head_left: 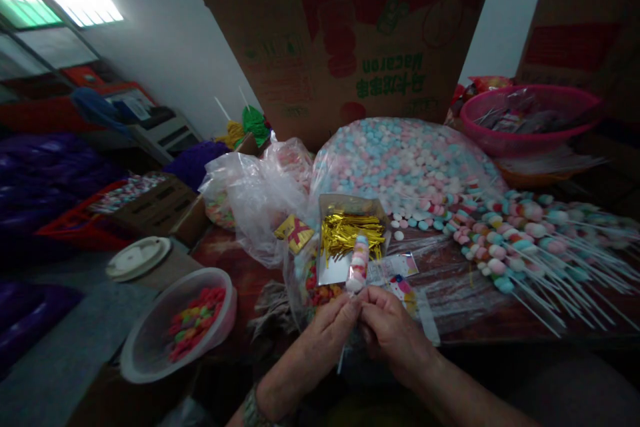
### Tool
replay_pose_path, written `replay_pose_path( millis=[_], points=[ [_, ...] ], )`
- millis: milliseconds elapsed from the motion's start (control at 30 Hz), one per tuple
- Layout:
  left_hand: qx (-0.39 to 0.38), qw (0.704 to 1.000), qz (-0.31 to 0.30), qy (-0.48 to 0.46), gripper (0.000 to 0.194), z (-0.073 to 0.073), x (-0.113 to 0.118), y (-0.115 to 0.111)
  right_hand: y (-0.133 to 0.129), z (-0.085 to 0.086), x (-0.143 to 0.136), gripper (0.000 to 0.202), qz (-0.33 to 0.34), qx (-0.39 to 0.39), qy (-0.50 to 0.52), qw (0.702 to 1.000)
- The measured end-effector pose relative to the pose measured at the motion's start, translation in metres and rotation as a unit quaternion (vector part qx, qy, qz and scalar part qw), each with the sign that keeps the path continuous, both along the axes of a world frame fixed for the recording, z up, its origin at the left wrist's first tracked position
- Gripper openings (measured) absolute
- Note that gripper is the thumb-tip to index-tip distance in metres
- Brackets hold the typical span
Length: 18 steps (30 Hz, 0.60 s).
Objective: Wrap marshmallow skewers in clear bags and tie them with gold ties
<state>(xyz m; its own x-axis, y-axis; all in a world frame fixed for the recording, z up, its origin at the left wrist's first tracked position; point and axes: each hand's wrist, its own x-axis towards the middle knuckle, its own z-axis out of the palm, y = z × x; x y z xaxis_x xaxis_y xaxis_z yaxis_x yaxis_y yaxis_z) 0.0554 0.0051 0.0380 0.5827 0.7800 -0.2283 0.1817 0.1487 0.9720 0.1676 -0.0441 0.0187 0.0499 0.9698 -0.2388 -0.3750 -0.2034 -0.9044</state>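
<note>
Upright between my hands is a marshmallow stick (359, 263), pink, white and blue candies in a clear wrapper. My left hand (330, 327) is closed around its base, and the white stick's end shows below. Against the same spot, under the lowest marshmallow, my right hand (393, 327) pinches with its fingers; whether a tie lies in them is hidden. Just behind stands a small open box (327, 273) of gold twist ties (350, 230). Printed cards (403, 290) lie to the right of the wrapped candy.
A big clear bag of marshmallows (400, 153) fills the table's back. Unwrapped marshmallow skewers (520, 233) are piled at right, below a pink basket (530, 137). At left are crumpled plastic bags (260, 200) and a bowl (135, 347) of colourful candies. Cardboard boxes (280, 27) stand behind.
</note>
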Motion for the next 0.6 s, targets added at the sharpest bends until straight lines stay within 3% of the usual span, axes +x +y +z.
replay_pose_path(
  millis=[67,133,200,267,367,433,500,600],
  points=[
    [0.037,0.999,0.011,0.000,0.034,-0.008,0.008,-0.002,0.000,-0.005,0.003,0.030,0.030,-0.059,0.153,0.986],
    [0.067,0.997,0.042,-0.013,0.032,-0.015,0.015,-0.002,-0.001,-0.012,0.011,0.034,0.070,-0.068,0.222,0.970],
    [0.062,0.996,0.052,-0.034,0.029,-0.021,0.025,0.000,-0.004,-0.019,0.022,0.037,0.097,-0.071,0.226,0.967],
    [0.004,0.997,0.038,-0.070,0.029,-0.024,0.037,0.001,-0.008,-0.024,0.032,0.042,0.095,-0.073,0.165,0.979],
    [-0.032,0.992,0.051,-0.108,0.030,-0.027,0.060,-0.001,-0.015,-0.023,0.045,0.042,-0.027,-0.024,-0.064,0.997],
    [0.048,0.996,0.033,-0.070,0.028,-0.031,0.075,-0.010,-0.022,-0.020,0.054,0.037,-0.140,0.028,-0.179,0.973],
    [0.163,0.984,-0.067,0.000,0.022,-0.037,0.089,-0.021,-0.035,-0.018,0.069,0.038,-0.224,0.043,-0.188,0.955],
    [0.321,0.915,-0.233,0.081,0.015,-0.046,0.104,-0.027,-0.083,-0.024,0.110,0.025,-0.366,0.014,-0.107,0.924]
  ],
)
